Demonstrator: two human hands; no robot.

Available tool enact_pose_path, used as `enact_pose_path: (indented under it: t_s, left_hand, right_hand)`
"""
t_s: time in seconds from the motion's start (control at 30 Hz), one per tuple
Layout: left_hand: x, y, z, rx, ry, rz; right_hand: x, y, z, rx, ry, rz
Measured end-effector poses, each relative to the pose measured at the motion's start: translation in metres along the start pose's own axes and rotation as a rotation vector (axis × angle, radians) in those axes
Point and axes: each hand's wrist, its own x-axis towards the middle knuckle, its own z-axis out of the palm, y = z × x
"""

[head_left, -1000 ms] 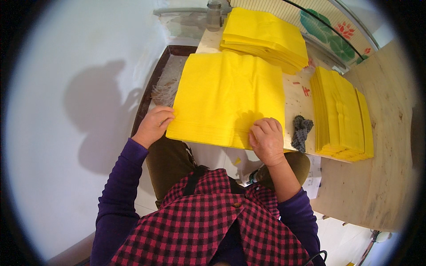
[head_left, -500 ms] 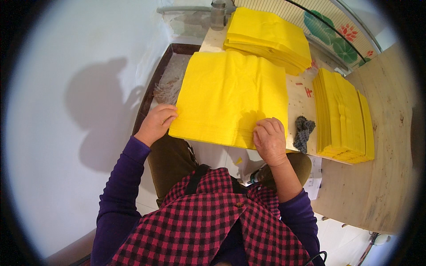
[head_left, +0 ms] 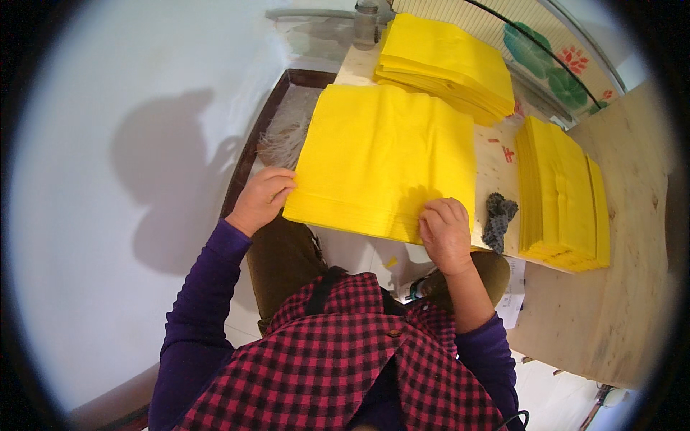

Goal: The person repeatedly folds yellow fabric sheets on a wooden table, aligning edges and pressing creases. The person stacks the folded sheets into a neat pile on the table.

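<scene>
A pile of yellow fabric sheets (head_left: pixel 374 154) lies in front of me, its near edge reaching past the table edge over my lap. At the pile's left edge, close to the near corner, my left hand (head_left: pixel 263 200) is closed, thumb and fingers pinching the fabric. My right hand (head_left: pixel 447 235) rests at the near edge towards the right corner. Its fingers are bent onto the fabric in a pinch, and the thumb is partly hidden. The top sheet has soft creases and lies mostly flat.
Behind the pile lies another yellow stack (head_left: pixel 445 61), and a third stack (head_left: pixel 560 194) lies to the right. A dark crumpled cloth (head_left: pixel 497 221) sits beside my right hand. A glass jar (head_left: pixel 366 25) stands at the back. A brown-rimmed tray (head_left: pixel 248 154) with pale strands lies left, near the wall.
The whole view has shifted slightly to the right and down. Both hands keep nearly the same hold on the pile's edges.
</scene>
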Motion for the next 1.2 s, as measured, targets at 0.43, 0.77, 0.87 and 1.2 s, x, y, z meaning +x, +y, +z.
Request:
enact_pose_path:
  t_s: [0.43,0.77,0.87,1.2]
  left_hand:
    - [-0.004,0.002,0.000,0.034,-0.029,-0.025]
    - [0.013,0.026,-0.010,0.068,-0.009,0.024]
    - [0.031,0.051,-0.008,0.037,-0.054,0.024]
    - [0.098,0.139,0.072,-0.131,-0.383,0.204]
  right_hand:
    - [-0.003,0.003,0.002,0.037,-0.022,0.013]
    - [-0.054,0.014,-0.014,0.200,0.246,0.426]
    - [-0.085,0.027,-0.011,0.301,0.390,0.668]
    - [-0.120,0.059,-0.014,0.459,0.543,0.931]
